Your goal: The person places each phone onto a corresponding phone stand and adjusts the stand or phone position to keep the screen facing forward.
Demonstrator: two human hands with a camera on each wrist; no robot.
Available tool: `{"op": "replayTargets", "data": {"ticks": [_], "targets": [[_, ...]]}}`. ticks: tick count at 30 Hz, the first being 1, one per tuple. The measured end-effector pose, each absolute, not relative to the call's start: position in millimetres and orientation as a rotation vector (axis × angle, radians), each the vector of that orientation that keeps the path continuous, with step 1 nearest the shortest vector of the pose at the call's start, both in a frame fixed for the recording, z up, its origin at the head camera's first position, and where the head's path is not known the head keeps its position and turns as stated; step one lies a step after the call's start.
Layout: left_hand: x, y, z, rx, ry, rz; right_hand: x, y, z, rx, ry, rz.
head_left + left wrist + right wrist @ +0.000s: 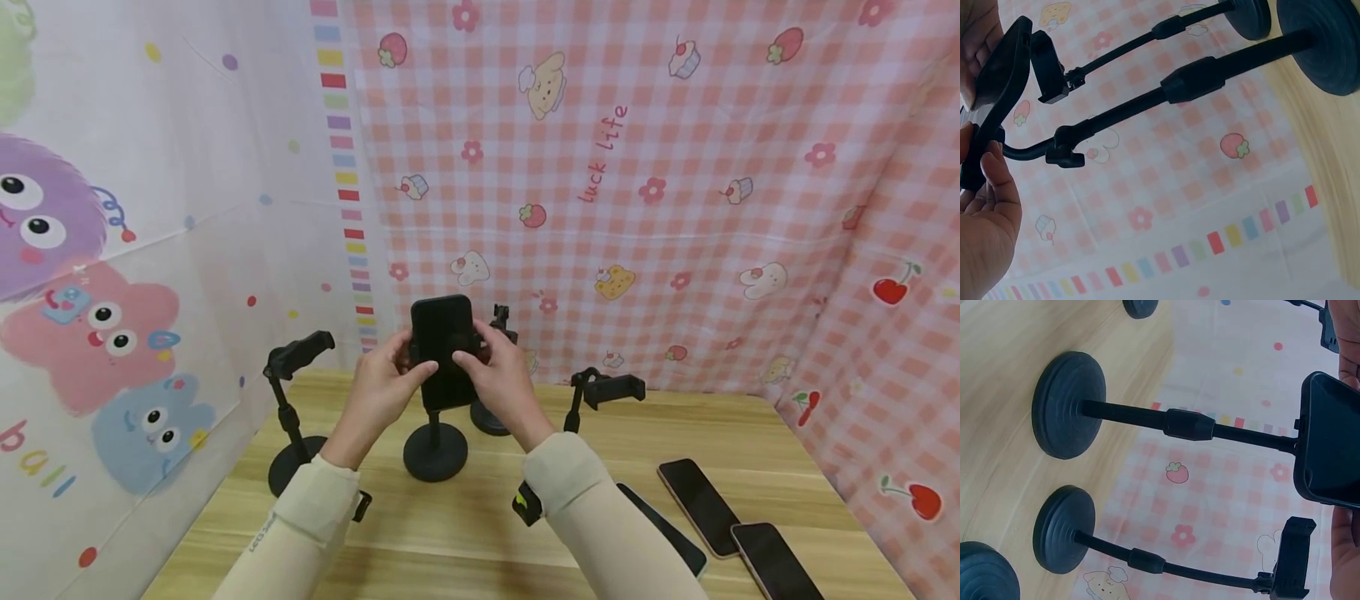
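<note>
A black smartphone (444, 325) stands nearly upright at the head of a black phone stand (435, 454), its dark screen toward me. My left hand (384, 385) grips its left edge, thumb on the front and fingers behind. From the other side my right hand (504, 371) holds the right edge the same way. Most of the clamp is hidden behind the phone and fingers. In the left wrist view, the stand's pole (1129, 115) runs to the back of the phone (1010, 69). The right wrist view shows the phone (1332, 440) above the round base (1069, 406).
Other black phone stands are around: one at left (296, 458), one behind (491, 417), and one at right (615, 389), partly covered by my right sleeve. Several phones, including a phone (697, 504), lie on the wooden table (465, 542) at right. Patterned curtains (600, 208) enclose the table.
</note>
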State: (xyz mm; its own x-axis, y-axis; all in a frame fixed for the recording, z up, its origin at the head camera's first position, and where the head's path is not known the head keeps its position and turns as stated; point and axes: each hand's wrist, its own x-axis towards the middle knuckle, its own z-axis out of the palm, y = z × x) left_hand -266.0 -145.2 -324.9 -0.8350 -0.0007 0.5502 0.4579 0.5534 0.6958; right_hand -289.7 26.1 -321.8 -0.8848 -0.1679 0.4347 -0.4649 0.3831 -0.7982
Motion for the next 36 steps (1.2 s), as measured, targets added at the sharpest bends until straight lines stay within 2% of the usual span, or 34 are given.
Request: {"op": "replayTargets", "data": {"ticks": [23, 36], "targets": [[-270.4, -151.0, -327.0, -0.346, -2.357, -1.258, -292.2, 24.9, -323.4, 0.499, -2.354, 1.644], [-271.7, -152.0, -328.6, -0.359, -2.336, -1.219, -289.6, 21.9, -325.2, 0.459, -2.349, 1.556]]}}
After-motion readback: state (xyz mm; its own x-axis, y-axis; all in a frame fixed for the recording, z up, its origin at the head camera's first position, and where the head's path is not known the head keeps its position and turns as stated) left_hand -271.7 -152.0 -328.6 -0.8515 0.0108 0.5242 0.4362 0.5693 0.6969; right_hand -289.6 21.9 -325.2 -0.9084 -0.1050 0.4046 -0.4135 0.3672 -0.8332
